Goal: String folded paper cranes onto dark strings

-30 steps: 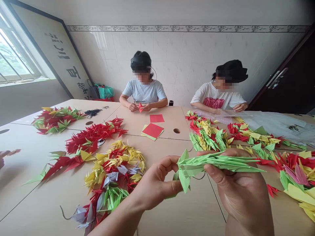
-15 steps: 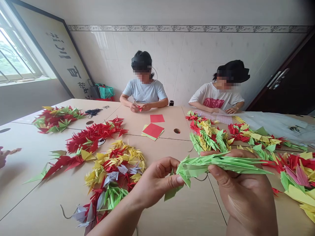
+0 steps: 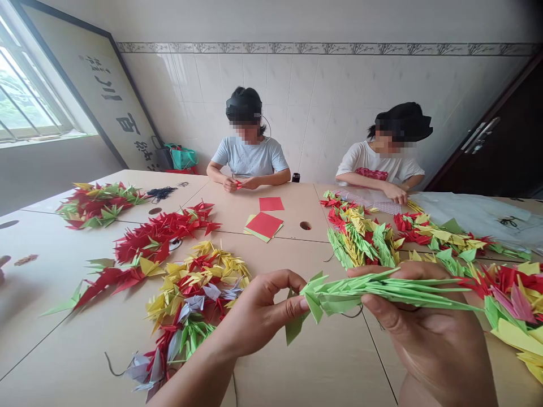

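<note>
Three masses of folded paper lie on the left of the worktop: a red-and-green heap, a mostly red pile and a yellow, red and white strand. Next, the left hand is nearly closed, thumb and curled fingers pinching the left end of a green paper bundle held up over the worktop, which runs roughly level into the right hand, closed around it with the thumb in front. Rightmost lies a multicoloured pile with a pink piece.
</note>
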The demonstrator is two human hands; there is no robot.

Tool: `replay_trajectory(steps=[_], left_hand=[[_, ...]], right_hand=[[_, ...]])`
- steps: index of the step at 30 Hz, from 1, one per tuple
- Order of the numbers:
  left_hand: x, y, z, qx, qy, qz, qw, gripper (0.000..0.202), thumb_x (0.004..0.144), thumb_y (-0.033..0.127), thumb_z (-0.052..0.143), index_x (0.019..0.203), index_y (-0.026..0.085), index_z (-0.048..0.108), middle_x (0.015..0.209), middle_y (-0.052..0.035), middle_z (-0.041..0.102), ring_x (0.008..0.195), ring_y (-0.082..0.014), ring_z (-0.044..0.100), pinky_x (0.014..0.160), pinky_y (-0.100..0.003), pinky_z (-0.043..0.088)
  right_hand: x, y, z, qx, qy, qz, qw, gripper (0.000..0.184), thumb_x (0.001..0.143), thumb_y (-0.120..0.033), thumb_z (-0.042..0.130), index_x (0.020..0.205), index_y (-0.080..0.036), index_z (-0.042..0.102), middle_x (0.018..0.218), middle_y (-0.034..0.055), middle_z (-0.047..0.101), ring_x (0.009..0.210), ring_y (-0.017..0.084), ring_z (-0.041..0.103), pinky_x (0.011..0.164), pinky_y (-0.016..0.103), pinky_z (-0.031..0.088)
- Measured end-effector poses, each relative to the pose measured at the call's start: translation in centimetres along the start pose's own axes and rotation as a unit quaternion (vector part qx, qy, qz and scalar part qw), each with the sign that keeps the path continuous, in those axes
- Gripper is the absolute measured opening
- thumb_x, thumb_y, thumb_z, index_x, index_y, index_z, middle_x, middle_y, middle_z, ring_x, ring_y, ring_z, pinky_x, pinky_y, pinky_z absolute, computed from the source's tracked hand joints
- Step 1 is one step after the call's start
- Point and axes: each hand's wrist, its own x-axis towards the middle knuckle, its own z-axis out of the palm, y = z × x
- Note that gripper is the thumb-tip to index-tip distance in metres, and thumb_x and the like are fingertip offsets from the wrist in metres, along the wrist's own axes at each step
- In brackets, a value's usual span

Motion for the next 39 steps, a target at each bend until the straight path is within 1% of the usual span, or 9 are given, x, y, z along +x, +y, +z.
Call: replay_trajectory(steps=[6,17,22,25,28,31,33,36,39], left_hand=[[-0.2,0.9,-0.4,0.071,-0.020,0.001,0.997,0.036,0.082,0.050,0.066,0.085,0.014,0.065,0.076,-0.0061,0.066,0.071,-0.0155,0.059,0.065,-0.025,0.047],[-0.2,0.7,-0.6,0.064,0.003,0.000,0.998,0.034,0.078,0.047,0.071,0.086,0.014,0.068,0.077,-0.0054,0.068,0.071,-0.0155,0.060,0.068,-0.025,0.046],[-0.2,0.6,-0.6,0.050,-0.019,-0.026,0.998,0.036,0.076,0.046,0.074,0.090,0.013,0.071,0.069,-0.0026,0.065,0.063,-0.0136,0.058,0.061,-0.023,0.045],[-0.2,0.2,-0.4,0.060,0.012,-0.016,0.998,0.034,0.078,0.047,0.072,0.084,0.013,0.071,0.065,-0.0017,0.062,0.059,-0.0127,0.055,0.058,-0.023,0.043],[-0.1,0.1,-0.1,0.109,0.066,0.025,0.992,0.030,0.080,0.045,0.070,0.078,0.015,0.073,0.067,-0.0020,0.065,0.066,-0.0140,0.056,0.075,-0.027,0.046],[0.0,0.4,0.3,0.143,0.091,0.059,0.984,0.028,0.081,0.044,0.069,0.075,0.017,0.075,0.064,-0.0009,0.066,0.070,-0.0149,0.058,0.098,-0.032,0.040],[0.0,0.5,0.5,0.149,0.100,0.065,0.982,0.028,0.082,0.044,0.069,0.075,0.018,0.075,0.064,-0.0005,0.066,0.073,-0.0159,0.060,0.102,-0.033,0.036],[0.0,0.4,0.5,0.151,0.105,0.064,0.981,0.025,0.082,0.043,0.069,0.078,0.019,0.074,0.069,-0.0007,0.064,0.080,-0.0169,0.059,0.093,-0.029,0.040],[-0.1,0.2,0.5,0.139,0.093,0.038,0.985,0.023,0.081,0.041,0.070,0.083,0.018,0.072,0.070,0.0003,0.060,0.069,-0.0130,0.051,0.068,-0.023,0.041]], right_hand=[[-0.2,-0.4,0.3,-0.008,-0.027,0.039,0.999,0.024,0.078,-0.018,0.076,0.089,-0.030,0.059,0.091,-0.0012,0.079,0.077,0.021,0.076,0.063,0.026,0.063],[-0.2,-0.2,0.9,-0.025,-0.004,0.017,1.000,0.024,0.078,-0.018,0.076,0.089,-0.030,0.058,0.088,-0.0004,0.077,0.073,0.017,0.074,0.062,0.024,0.062],[-0.8,-0.3,2.4,0.003,0.017,0.070,0.997,0.022,0.078,-0.022,0.076,0.087,-0.028,0.058,0.092,0.0007,0.076,0.082,0.020,0.074,0.066,0.028,0.063],[-0.9,-0.2,3.0,0.009,0.015,0.085,0.996,0.021,0.079,-0.023,0.076,0.087,-0.027,0.057,0.093,0.0010,0.076,0.088,0.022,0.074,0.070,0.029,0.062],[-0.8,0.2,3.0,0.016,0.007,0.097,0.995,0.021,0.080,-0.023,0.075,0.088,-0.027,0.057,0.097,0.0019,0.076,0.092,0.023,0.073,0.072,0.031,0.062],[-0.6,0.6,2.8,0.051,-0.001,0.116,0.992,0.023,0.079,-0.023,0.076,0.091,-0.027,0.057,0.100,0.0017,0.075,0.094,0.022,0.073,0.076,0.032,0.062],[-0.4,0.8,2.8,0.068,-0.003,0.125,0.990,0.026,0.078,-0.022,0.077,0.093,-0.028,0.057,0.098,0.0004,0.076,0.092,0.021,0.073,0.077,0.032,0.061],[-0.2,1.0,2.7,0.059,-0.001,0.134,0.989,0.027,0.077,-0.024,0.078,0.094,-0.027,0.058,0.089,-0.0011,0.074,0.082,0.019,0.072,0.074,0.030,0.061],[-0.2,1.2,2.5,0.033,-0.001,0.146,0.989,0.025,0.076,-0.026,0.079,0.092,-0.026,0.060,0.079,-0.0020,0.070,0.072,0.016,0.068,0.065,0.025,0.059]])
